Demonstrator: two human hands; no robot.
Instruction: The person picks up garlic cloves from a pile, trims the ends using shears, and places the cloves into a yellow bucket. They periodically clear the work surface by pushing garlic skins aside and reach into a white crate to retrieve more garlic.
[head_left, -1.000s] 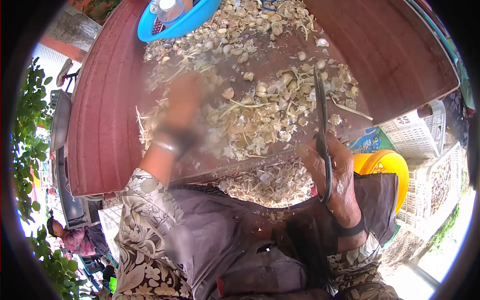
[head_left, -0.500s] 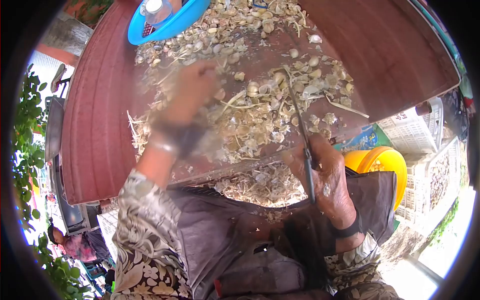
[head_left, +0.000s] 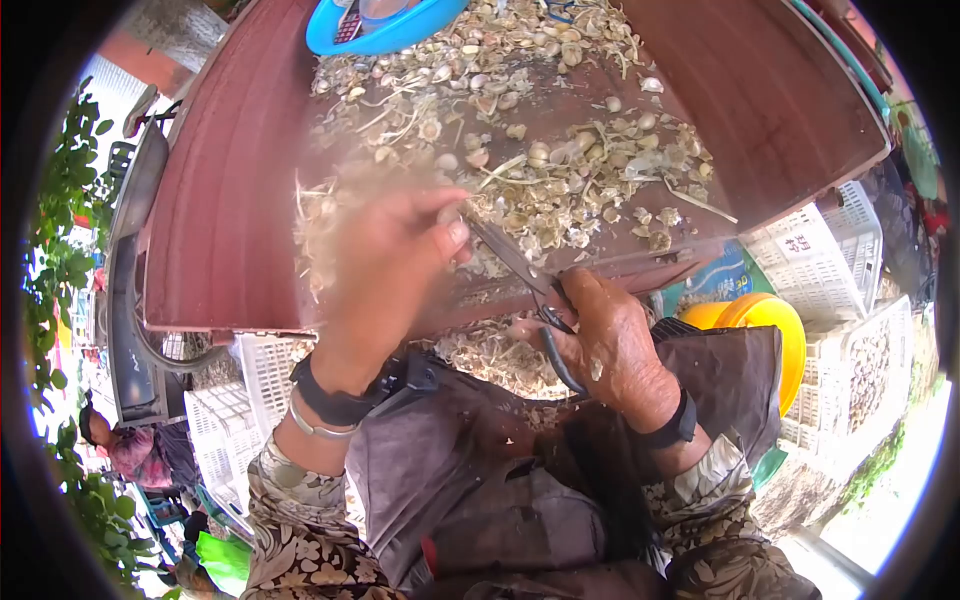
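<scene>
My right hand (head_left: 615, 350) is wrapped round the handles of dark metal scissors (head_left: 510, 255), whose blades point up and left. At the blade tips, my left hand (head_left: 395, 260) pinches a small pale piece that looks like a garlic clove (head_left: 450, 215); part of the hand is blurred. Behind both hands, garlic cloves, dry skins and stems (head_left: 560, 160) lie scattered over the reddish table (head_left: 240, 170). Below the table edge, more skins (head_left: 500, 355) lie between the table and my dark apron (head_left: 480, 500).
A blue basin (head_left: 400, 38) stands at the table's far left. Yellow buckets (head_left: 770, 340) and white crates (head_left: 815, 250) are at the right. More white crates (head_left: 225, 420) stand at the lower left, near a seated person (head_left: 140, 450).
My left hand has come down from the garlic pile to the scissor tips. The scissors now tilt left and their blades show. The view has shifted, so the table appears further right and higher.
</scene>
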